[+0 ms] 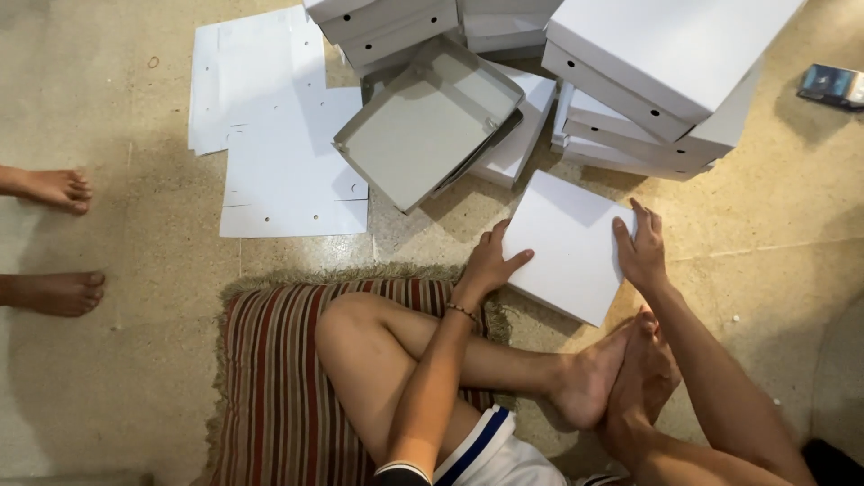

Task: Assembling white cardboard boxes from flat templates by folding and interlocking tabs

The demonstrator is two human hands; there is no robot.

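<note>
Here the left hand [490,261] lies flat on the left edge of a closed white box [567,243], fingers spread and thumb reaching onto the lid, while the right hand [641,247] presses against the box's right edge with straight fingers laid along it. The two hands are apart, one on each side, bracing the box between them rather than gripping it. A thin bracelet [462,311] circles the left wrist. The box rests on the stone floor [135,360], just in front of the person's crossed bare feet [612,373].

The person sits cross-legged, partly on a striped cushion [270,360] with a fringed border. Just beyond the box an open box lid [423,126], grey inside, leans tilted against other boxes. Behind it and to the right stands a stack of closed white boxes [657,72], several with small round holes in their sides. To the left, flat white cardboard sheets [279,144], uncreased and punched with small holes, lie overlapping on the floor.

At the far left edge two bare feet of another person [54,238] stand on the floor, well apart from the box. In the upper right corner lies a small dark packet [832,85].
</note>
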